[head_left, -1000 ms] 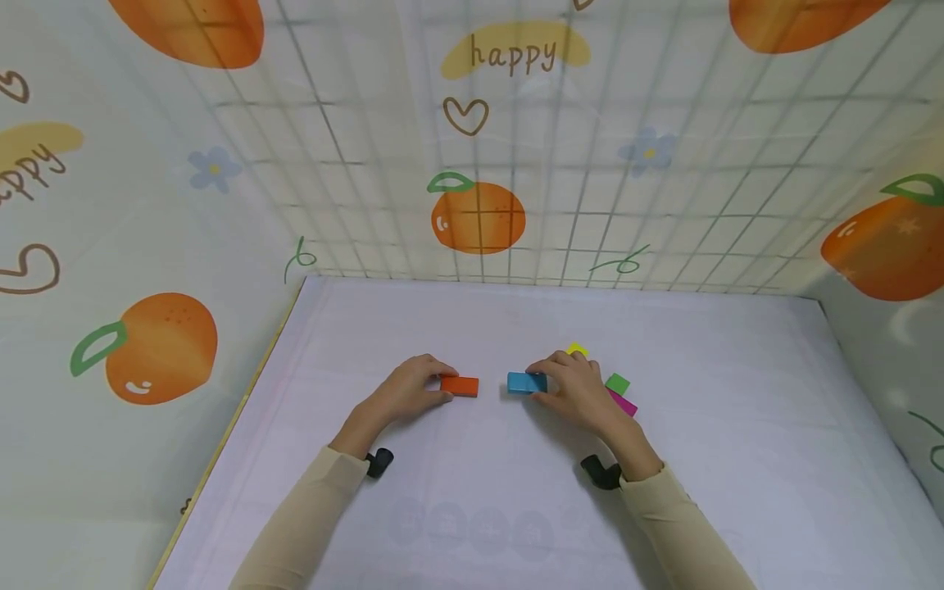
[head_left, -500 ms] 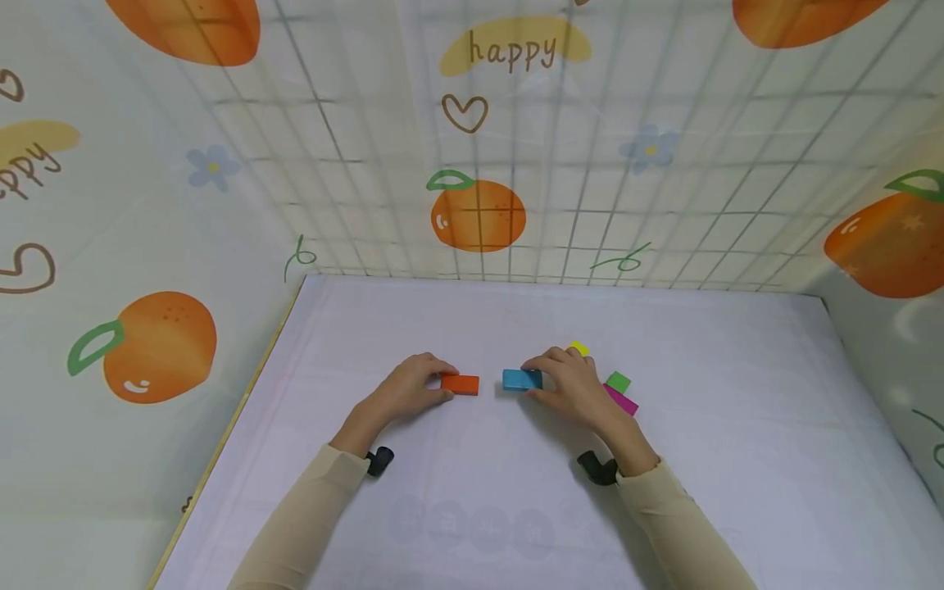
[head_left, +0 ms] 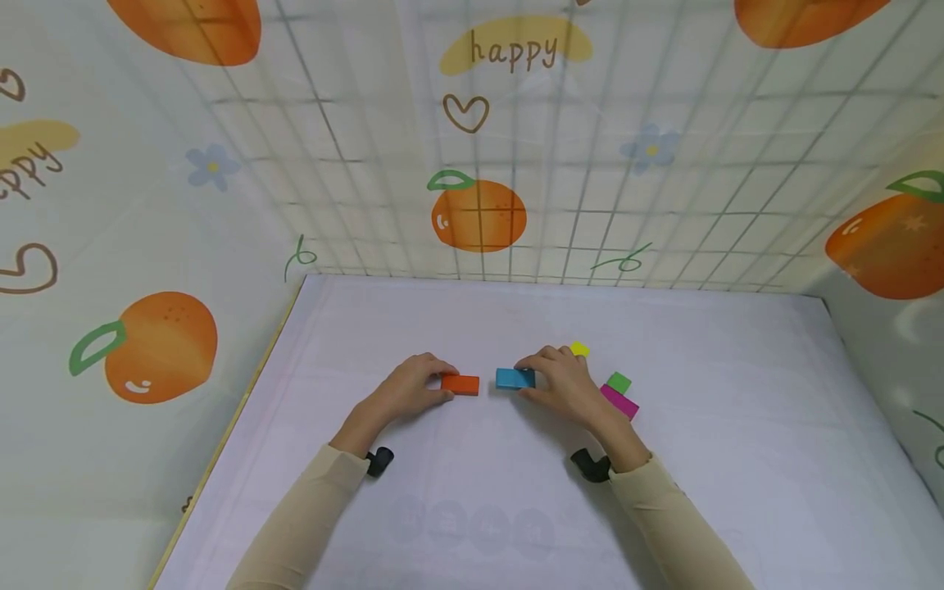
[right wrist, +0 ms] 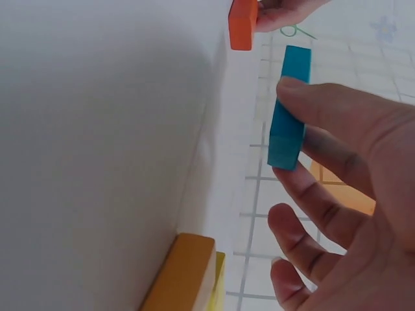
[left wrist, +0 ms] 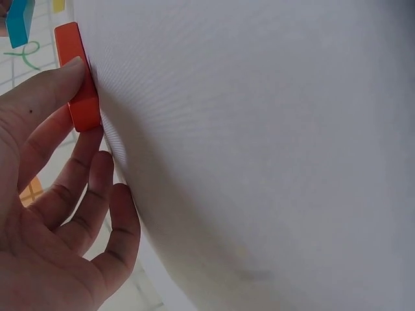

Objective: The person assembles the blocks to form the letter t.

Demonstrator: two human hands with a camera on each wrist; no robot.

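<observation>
My left hand (head_left: 404, 390) pinches the left end of a red-orange rectangular block (head_left: 461, 385), thumb on the near side; the block touches the white tabletop. My right hand (head_left: 569, 388) pinches a blue rectangular block (head_left: 509, 378) by its right end. In the right wrist view the blue block (right wrist: 289, 116) hangs a little above the table, thumb on its face and the other fingers loosely bent. A narrow gap separates the two blocks, whose facing ends are roughly in line. From the left wrist, the red-orange block (left wrist: 79, 84) shows between thumb and fingers.
Right of the right hand lie a yellow block (head_left: 580, 349), a green block (head_left: 619, 383) and a magenta block (head_left: 619, 402). An orange-brown block (right wrist: 181, 275) shows low in the right wrist view. Printed cloth walls border the white table (head_left: 457, 524).
My right hand has carried the blue block a short way left, narrowing the gap to the red-orange block. The left hand and its block stay in place. More of the magenta block shows.
</observation>
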